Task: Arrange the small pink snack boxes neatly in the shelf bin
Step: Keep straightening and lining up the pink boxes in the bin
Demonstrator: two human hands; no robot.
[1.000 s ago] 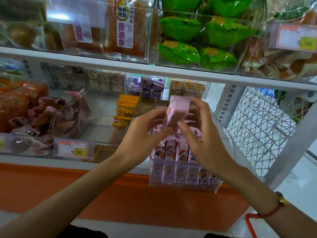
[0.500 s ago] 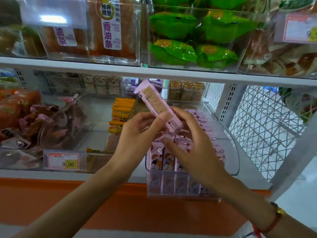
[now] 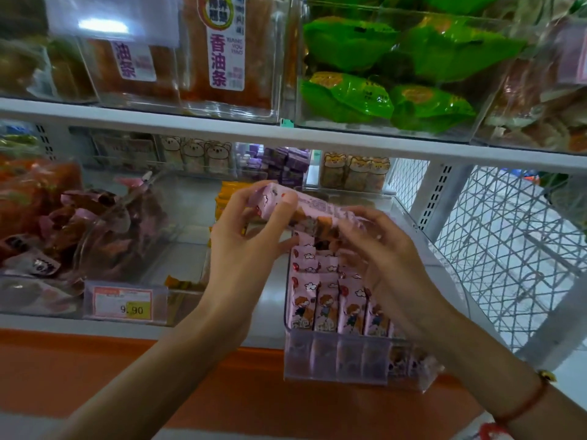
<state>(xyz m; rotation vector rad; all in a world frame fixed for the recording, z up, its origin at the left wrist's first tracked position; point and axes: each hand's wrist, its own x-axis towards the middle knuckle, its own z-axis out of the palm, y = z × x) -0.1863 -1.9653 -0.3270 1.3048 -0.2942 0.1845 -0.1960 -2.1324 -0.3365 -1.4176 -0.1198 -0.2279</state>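
You held one long pink snack box (image 3: 313, 207) sideways above the clear shelf bin (image 3: 422, 249), your two hands meeting over it. Your left hand (image 3: 241, 246) gripped the box's left end, thumb pressed to its near face and fingers curled behind it. Your right hand (image 3: 386, 249) pinched the right end from above, though motion blur there made the exact fingertip contact hard to read. The box lay roughly level, slightly higher at the left, a slim cardboard carton with a matte pink skin and small print along its side.

Directly below your hands, the bin's transparent plastic walls showed rows of matching pink boxes (image 3: 336, 308) standing upright and packed side by side, cartoon figures printed on their fronts. The bin jutted past the white shelf edge (image 3: 197, 328) over an orange panel (image 3: 222, 385). To the left, a price tag (image 3: 125, 302) read 9.90 on a neighbouring clear bin of crinkly wrapped snacks (image 3: 63, 217). Glossy green packets (image 3: 381, 74) filled a bin on the shelf above. A red cord bracelet (image 3: 524, 404) circled your right wrist.
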